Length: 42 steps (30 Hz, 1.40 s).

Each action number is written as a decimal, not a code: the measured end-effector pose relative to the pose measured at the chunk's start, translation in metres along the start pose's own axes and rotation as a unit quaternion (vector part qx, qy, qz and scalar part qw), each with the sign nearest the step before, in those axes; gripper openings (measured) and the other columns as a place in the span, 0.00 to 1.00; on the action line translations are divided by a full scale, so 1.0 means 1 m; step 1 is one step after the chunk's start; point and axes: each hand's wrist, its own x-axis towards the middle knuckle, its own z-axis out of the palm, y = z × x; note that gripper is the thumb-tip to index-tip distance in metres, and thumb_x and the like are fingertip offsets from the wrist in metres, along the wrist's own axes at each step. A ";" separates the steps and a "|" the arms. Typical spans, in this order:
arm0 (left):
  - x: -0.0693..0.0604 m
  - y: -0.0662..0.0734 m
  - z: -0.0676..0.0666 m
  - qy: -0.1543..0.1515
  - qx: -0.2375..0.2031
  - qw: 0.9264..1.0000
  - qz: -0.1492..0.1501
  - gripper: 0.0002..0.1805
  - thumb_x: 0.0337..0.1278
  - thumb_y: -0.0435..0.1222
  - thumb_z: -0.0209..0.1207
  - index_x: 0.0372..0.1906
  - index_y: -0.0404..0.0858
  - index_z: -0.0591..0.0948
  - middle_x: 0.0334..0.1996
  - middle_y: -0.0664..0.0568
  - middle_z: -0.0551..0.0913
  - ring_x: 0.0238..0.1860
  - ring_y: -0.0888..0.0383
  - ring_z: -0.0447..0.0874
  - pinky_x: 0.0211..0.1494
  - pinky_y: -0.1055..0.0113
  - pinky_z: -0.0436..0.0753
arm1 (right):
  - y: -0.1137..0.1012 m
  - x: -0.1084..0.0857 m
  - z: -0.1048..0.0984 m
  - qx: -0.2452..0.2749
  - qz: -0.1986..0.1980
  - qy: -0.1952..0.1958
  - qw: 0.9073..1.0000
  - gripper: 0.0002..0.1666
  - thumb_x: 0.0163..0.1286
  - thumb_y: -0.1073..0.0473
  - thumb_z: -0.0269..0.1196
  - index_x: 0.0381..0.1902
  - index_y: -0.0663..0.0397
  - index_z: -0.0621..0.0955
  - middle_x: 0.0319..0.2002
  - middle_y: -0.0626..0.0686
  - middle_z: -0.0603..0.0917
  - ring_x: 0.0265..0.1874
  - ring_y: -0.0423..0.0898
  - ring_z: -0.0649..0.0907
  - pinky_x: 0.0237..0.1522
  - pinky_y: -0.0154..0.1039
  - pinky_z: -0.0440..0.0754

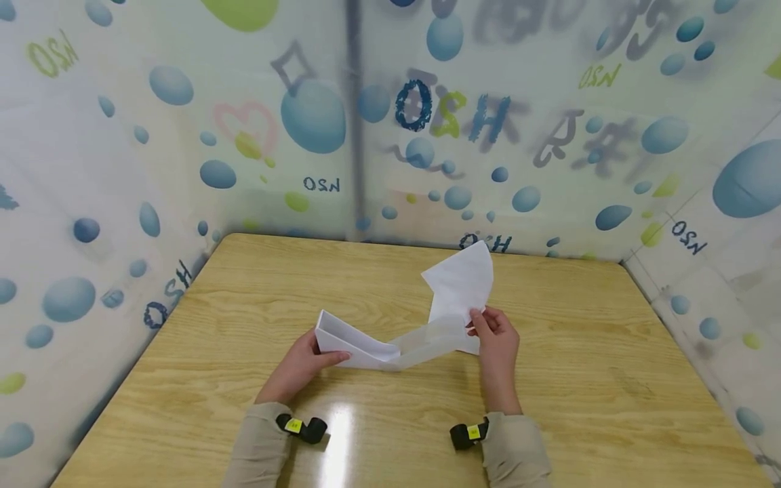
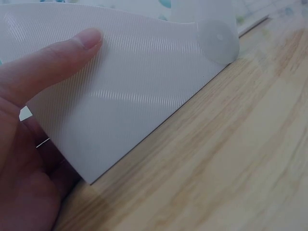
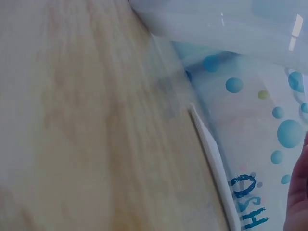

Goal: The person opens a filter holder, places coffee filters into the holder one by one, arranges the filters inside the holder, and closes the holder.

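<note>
In the head view, a white trough-like folded piece (image 1: 354,346) is joined to a translucent strip (image 1: 424,342), which runs right to an upright white sheet (image 1: 460,285). My left hand (image 1: 302,366) grips the folded piece at its left end, thumb across the front and fingers behind. Up close in the left wrist view, the ribbed white panel (image 2: 130,72) lies under that thumb, and a translucent rounded tab (image 2: 219,41) overlaps its far end. With thumb and fingertips my right hand (image 1: 497,342) pinches the translucent strip near the sheet. At the right wrist view's edge, only a bit of this hand shows.
A wood-grain table (image 1: 579,379) lies beneath both hands. Around its back and sides hangs a patterned curtain (image 1: 244,122) with blue dots and letters. Black devices (image 1: 311,430) are strapped at both wrists, over beige sleeves (image 1: 515,451).
</note>
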 end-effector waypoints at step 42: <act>0.001 -0.003 -0.002 -0.001 -0.001 1.000 0.004 0.22 0.43 0.42 0.66 0.45 0.41 0.74 0.40 0.50 0.78 0.38 0.55 0.72 0.40 0.62 0.71 | -0.092 -0.033 0.031 -0.127 -0.133 -0.173 0.968 0.13 0.59 0.47 0.61 0.36 0.48 0.78 0.26 0.51 0.76 0.26 0.46 0.74 0.25 0.33 0.72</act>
